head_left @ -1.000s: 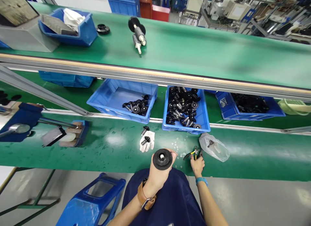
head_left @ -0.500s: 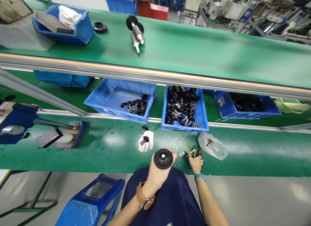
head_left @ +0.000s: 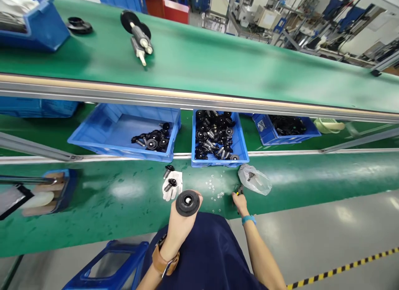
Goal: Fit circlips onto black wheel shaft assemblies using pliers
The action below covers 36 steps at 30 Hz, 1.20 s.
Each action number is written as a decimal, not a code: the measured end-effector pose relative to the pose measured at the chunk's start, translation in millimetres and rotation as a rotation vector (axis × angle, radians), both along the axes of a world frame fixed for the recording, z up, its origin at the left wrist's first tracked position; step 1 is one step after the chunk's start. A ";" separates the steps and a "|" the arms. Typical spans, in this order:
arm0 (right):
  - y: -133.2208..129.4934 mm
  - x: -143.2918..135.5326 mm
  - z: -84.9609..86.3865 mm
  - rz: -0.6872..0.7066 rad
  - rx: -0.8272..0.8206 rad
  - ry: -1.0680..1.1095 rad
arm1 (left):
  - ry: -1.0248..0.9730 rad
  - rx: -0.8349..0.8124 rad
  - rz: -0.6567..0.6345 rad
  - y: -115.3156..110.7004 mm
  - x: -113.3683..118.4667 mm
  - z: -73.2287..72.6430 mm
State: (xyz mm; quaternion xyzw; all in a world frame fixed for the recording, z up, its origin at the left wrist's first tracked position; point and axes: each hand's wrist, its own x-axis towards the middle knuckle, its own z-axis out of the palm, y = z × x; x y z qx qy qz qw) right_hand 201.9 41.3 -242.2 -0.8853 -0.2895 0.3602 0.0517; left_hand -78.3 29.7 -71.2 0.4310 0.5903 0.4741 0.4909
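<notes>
My left hand (head_left: 180,224) is wrapped round a black part with a round flanged disc (head_left: 181,207) facing up and a light metal tip at its centre. My right hand (head_left: 240,203) grips a pair of pliers (head_left: 239,190) with some yellow showing, low over the bench; the fingers partly hide the tool. Small white rings (head_left: 220,195) lie scattered on the green bench between the hands. Beyond my left hand, a white glove (head_left: 168,194) lies flat, one black flanged part (head_left: 171,184) on it and another (head_left: 168,171) at its upper edge.
A blue bin (head_left: 220,162) full of black parts stands behind the rings, with a partly filled blue bin (head_left: 106,132) to its left. A clear plastic bag (head_left: 260,183) lies right of the pliers. A raised green shelf (head_left: 218,70) crosses above. A blue stool (head_left: 106,261) stands lower left.
The view has swung right, shifting the scene leftward. My right hand has drawn the pliers in, and their yellow handles show less. My left hand keeps its hold on the black part.
</notes>
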 end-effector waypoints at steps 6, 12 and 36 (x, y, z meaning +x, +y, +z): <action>-16.6 -15.8 70.2 -0.006 0.273 0.561 | -0.014 0.071 0.006 3.6 1.5 7.1; -30.5 -40.6 188.9 0.389 0.504 0.796 | -0.039 0.170 -0.023 2.1 4.8 5.8; -6.3 -64.9 25.0 0.243 -0.028 -0.209 | 0.050 0.093 0.057 -0.3 -5.9 -7.2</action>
